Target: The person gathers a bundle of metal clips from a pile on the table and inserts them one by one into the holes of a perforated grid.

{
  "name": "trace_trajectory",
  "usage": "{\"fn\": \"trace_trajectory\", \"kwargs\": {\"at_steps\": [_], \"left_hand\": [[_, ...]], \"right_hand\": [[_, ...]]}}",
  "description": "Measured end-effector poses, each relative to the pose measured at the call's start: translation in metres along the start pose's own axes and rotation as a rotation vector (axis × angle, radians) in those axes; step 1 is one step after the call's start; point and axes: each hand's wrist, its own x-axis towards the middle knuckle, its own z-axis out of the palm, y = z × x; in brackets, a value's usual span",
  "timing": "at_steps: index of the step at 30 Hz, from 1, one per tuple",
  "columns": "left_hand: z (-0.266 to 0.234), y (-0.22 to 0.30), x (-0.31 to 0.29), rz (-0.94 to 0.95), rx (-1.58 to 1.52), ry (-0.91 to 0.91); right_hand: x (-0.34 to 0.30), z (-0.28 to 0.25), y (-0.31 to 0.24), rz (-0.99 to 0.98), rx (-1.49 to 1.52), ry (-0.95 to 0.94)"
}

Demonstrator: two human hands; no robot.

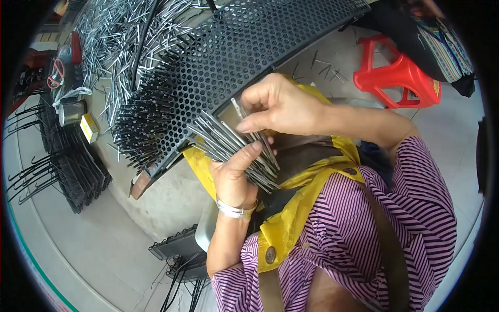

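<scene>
A thick bundle of thin silver metal rods lies fanned across my left hand, its thumb clamped over them. My right hand is just above the bundle, thumb and forefinger closed around one metal rod whose upper end sticks out past the fingertips. Beyond both hands stands a long black perforated rack, tilted across the table. Many dark-looking rods stand upright in the holes at its left end. The holes nearer its right end hold no rods.
A large loose heap of metal rods covers the table behind the rack. Stacked black hooked racks stand at the left, near a small yellow box. A red plastic stool is at the right, with several rods scattered on the floor nearby.
</scene>
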Motion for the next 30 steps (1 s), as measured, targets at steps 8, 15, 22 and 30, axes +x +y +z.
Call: {"fn": "trace_trajectory", "kwargs": {"at_steps": [8,15,22,30], "left_hand": [[-0.014,-0.015,0.008,0.038,0.08,0.054],[-0.016,-0.015,0.01,0.064,0.049,0.039],[-0.016,-0.012,0.011,0.088,0.056,0.048],[-0.014,-0.006,0.005,-0.002,0.009,0.014]], "right_hand": [[-0.007,-0.006,0.013,-0.109,-0.375,0.085],[-0.009,-0.009,0.017,0.088,0.012,0.066],[-0.008,-0.015,0.011,0.101,0.119,0.042],[0.037,-0.047,-0.039,-0.514,0.01,0.41]]}}
